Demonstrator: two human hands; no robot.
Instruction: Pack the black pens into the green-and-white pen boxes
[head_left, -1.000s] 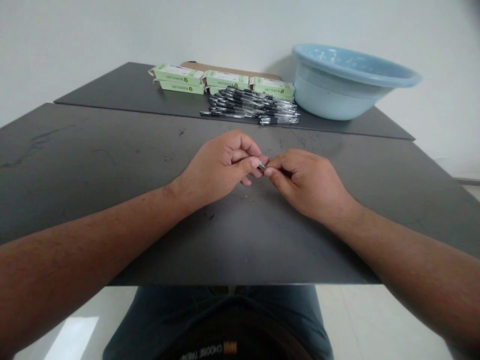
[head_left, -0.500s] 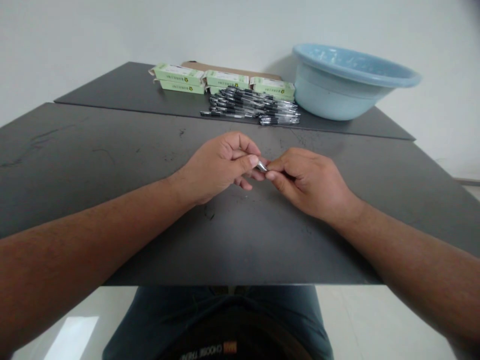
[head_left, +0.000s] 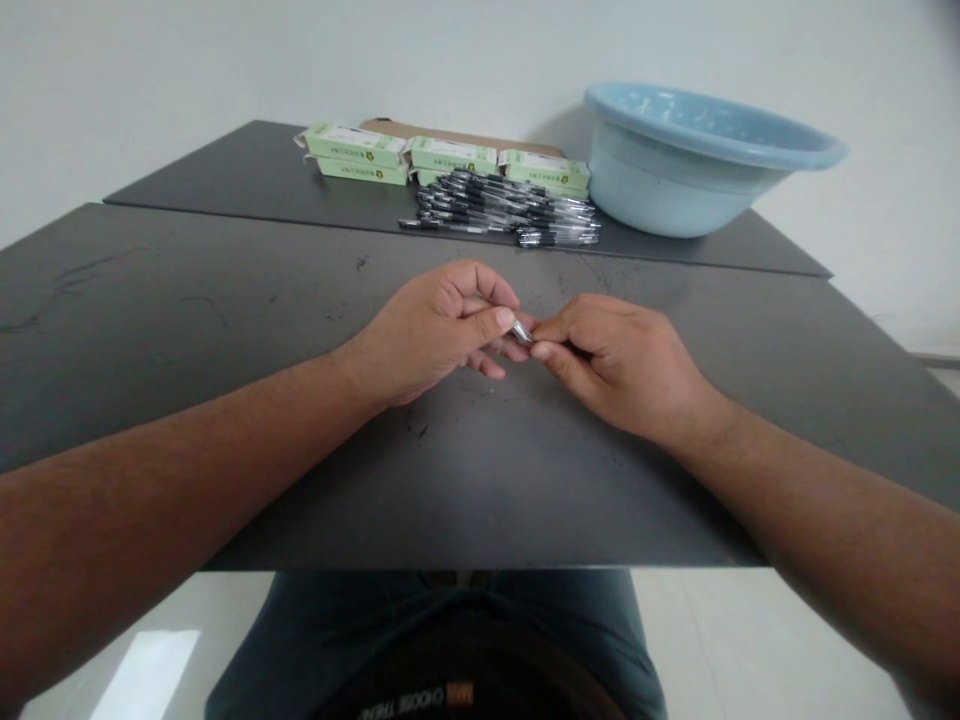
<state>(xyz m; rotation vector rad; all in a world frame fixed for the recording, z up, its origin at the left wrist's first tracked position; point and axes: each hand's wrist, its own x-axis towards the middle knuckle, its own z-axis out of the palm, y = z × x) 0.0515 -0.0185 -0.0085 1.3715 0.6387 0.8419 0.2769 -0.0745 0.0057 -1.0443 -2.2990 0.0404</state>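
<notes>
My left hand [head_left: 439, 328] and my right hand [head_left: 619, 362] meet over the middle of the dark table [head_left: 225, 330]. Both are closed in a pinch on one small silvery pen part [head_left: 522, 332], which shows only as a short metal tip between the thumbs. The rest of it is hidden inside the fingers. Both forearms rest low over the near table edge.
Farther back lies a pile of several black pens [head_left: 502, 208], with green pen boxes [head_left: 360, 153] behind it. At the back right stands a light blue plastic basin [head_left: 694, 165]. A second dark table top [head_left: 247, 185] adjoins at the rear.
The hands have barely shifted; the pinch on the small metal part stays closed, and the fingers have turned it slightly.
</notes>
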